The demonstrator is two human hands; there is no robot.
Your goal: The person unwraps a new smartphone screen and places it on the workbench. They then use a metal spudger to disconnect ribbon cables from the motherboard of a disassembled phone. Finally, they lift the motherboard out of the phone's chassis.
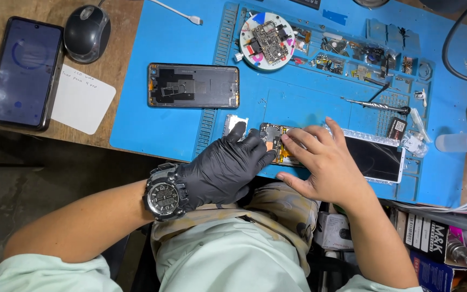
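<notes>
My left hand, in a black glove with a black wristwatch, rests on the near edge of the blue work mat, its fingertips on the left end of an opened phone. My bare right hand presses down on the same phone, fingers over its exposed circuit board with orange flex parts. The phone's dark screen end sticks out to the right of my right hand. A small silver metal shield lies just left of the board.
A phone back housing lies mid-mat. A round white dish holds a circuit board. Small parts fill the mat's trays; a screwdriver and a clear bottle lie right. A lit phone, a mouse and a white card sit left.
</notes>
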